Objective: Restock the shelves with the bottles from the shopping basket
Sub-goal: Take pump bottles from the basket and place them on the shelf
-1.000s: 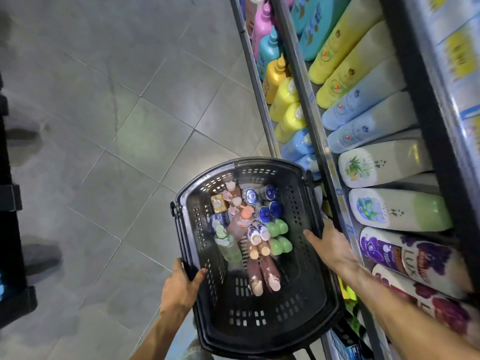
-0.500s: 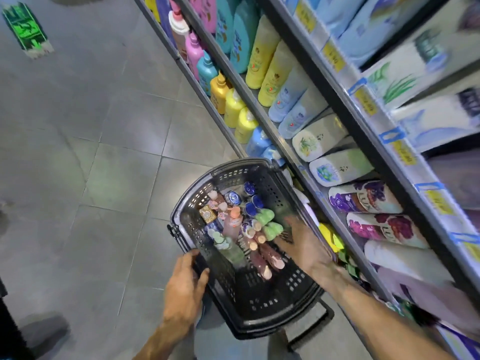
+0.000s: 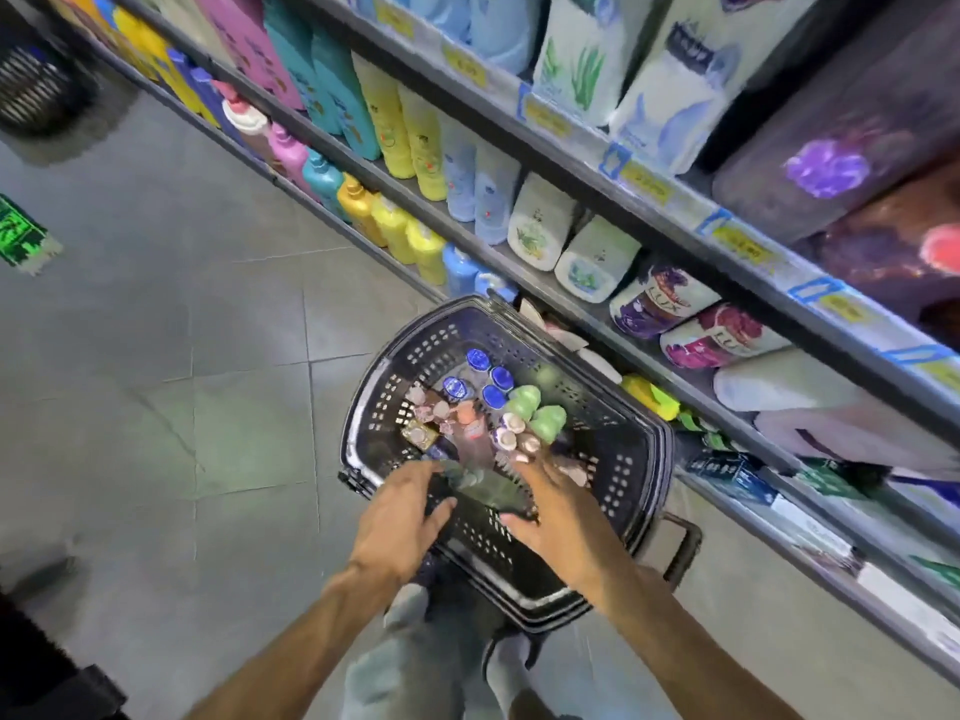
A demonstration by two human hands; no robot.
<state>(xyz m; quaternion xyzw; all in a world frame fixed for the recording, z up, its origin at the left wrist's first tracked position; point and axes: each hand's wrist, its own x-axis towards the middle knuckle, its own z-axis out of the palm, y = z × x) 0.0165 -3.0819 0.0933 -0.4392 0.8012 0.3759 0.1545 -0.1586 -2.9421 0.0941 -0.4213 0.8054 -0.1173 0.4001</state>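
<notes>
Large grey floor tiles (image 3: pixel 218 324) fill nine o'clock. A green floor sticker (image 3: pixel 21 236) lies at the left edge; a dark slatted bin (image 3: pixel 36 90) stands at eleven o'clock.

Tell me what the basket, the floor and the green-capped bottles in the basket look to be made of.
Basket: moulded black plastic, semi-gloss, judging by the punched slot rows and stepped rim. Floor: grey tiles, probably ceramic or stone, matte with a faint sheen and visible grout lines. Green-capped bottles: the caps look like smooth, soft-sheen plastic; the bodies are hidden among the other bottles, so I cannot tell.
</notes>
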